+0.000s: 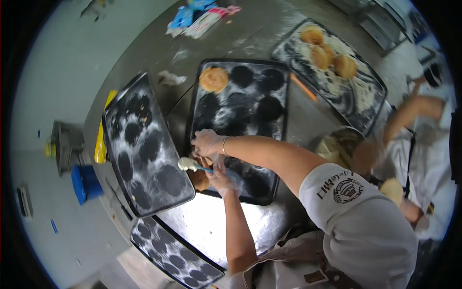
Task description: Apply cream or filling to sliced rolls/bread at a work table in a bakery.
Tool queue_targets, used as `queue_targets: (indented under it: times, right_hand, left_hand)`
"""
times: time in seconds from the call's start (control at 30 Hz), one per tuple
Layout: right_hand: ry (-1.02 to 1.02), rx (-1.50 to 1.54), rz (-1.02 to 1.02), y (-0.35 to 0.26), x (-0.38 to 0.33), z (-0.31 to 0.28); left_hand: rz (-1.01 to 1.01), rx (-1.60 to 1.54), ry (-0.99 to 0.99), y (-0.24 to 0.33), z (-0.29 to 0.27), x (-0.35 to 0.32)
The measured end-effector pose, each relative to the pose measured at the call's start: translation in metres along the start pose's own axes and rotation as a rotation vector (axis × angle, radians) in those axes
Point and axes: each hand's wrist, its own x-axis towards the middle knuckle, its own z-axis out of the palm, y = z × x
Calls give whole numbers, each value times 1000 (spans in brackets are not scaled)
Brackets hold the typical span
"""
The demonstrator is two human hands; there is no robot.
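Observation:
My left hand (223, 181), in a clear plastic glove, is closed round the teal handle of a spatula (204, 168). A lump of white cream (186, 164) clings to the spatula's end. Beside it, a golden-brown bun (200, 180) lies at the near left corner of a dark baking tray (238, 61), partly hidden by the hands. My right hand (210, 143), also gloved and with a bracelet at the wrist, has its fingers bent down onto brown bread just above the spatula. Another topped bun (213, 79) sits in the tray's far left corner.
A floured tray (147, 144) overlaps on the left; another tray (175, 257) lies below it. At the far right, a tray (370, 86) bears powder and several buns (322, 56). A co-worker's blurred arm (409, 115) is beside a metal bowl (339, 142). An orange-handled tool (304, 87) lies between trays.

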Motion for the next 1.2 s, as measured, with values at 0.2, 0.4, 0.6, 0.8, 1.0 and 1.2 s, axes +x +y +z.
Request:
queue_targets:
  times: [0.2,0.4,0.6,0.8,1.0,1.2]
  right_hand:
    - [-141,172,121,-37,-100,-88]
    - [203,1019,322,-126,-196,-114]
    - [257,1849,192,-209,-290,-132]
    - [48,2469,-207,-270,-382,-104]
    - [247,2446,-250,-287,-437,-94]
    - [476,2270,-262,-302,-464,-103]
  left_hand:
    - [182,11,-232,14,-16,-83]
    - [277,-14,-335,94,-14,-187]
    - [292,-151,-479,165,-55,-268]
    - [342,389,-595,198,-103,-322]
    - [514,853,-584,235,-147,-335]
    - [1085,1325,-641,252,-134,-380]
